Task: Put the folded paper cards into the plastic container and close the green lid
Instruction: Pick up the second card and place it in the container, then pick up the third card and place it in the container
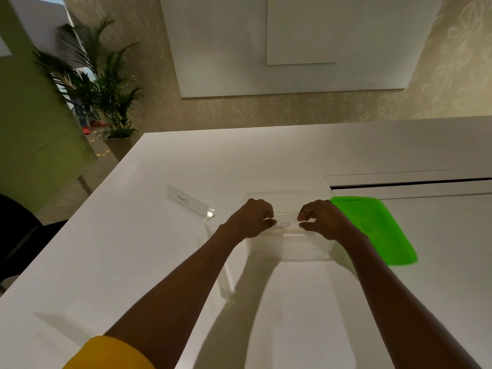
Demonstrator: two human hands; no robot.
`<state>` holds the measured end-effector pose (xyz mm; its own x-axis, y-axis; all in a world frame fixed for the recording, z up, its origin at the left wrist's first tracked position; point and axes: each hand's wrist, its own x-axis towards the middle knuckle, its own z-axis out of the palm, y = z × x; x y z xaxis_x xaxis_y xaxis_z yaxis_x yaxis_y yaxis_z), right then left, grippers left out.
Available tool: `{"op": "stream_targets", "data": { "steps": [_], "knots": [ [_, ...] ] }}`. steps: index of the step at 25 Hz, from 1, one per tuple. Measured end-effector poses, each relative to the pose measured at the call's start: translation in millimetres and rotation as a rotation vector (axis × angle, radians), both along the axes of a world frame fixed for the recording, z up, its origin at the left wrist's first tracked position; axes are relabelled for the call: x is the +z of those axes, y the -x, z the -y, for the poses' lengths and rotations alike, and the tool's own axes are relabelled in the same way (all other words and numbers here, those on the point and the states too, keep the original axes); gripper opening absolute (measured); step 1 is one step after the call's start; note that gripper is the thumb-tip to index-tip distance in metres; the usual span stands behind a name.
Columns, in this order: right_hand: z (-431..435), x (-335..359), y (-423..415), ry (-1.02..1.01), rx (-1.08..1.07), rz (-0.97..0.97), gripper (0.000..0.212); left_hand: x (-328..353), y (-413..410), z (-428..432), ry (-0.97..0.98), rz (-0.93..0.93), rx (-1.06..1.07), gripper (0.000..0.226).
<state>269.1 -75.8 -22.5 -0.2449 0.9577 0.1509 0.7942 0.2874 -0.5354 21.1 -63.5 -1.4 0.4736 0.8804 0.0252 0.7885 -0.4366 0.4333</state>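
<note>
Yellow sleeve (106, 352) nearest, on the left arm; left hand (251, 218) and right hand (323, 219) each pinch an end of the folded "DOG" card (287, 225) over the open plastic container (306, 251); green lid (372, 230) lies just right, another card (187, 202) to its left.

A white table (266, 161) stands by a leaf-patterned beige wall (452, 62) — a potted palm (106, 89) at far left.
</note>
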Motion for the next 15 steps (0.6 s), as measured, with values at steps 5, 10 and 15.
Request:
{"op": "stream_targets", "data": {
  "steps": [5, 10, 15],
  "knots": [
    [8.9, 0.6, 2.9, -0.143, -0.021, -0.083, 0.023, -13.8, 40.2, 35.1, -0.228, 0.248, 0.112, 0.027],
    [17.5, 10.7, 21.5, -0.258, -0.084, -0.018, 0.007, -20.5, 113.6, 57.8, -0.319, 0.266, 0.279, 0.034],
    [49.6, 21.3, 106.2, -0.434, -0.053, -0.055, 0.014, -35.5, 178.4, 74.9, -0.239, 0.228, 0.458, 0.044]
  ]
}}
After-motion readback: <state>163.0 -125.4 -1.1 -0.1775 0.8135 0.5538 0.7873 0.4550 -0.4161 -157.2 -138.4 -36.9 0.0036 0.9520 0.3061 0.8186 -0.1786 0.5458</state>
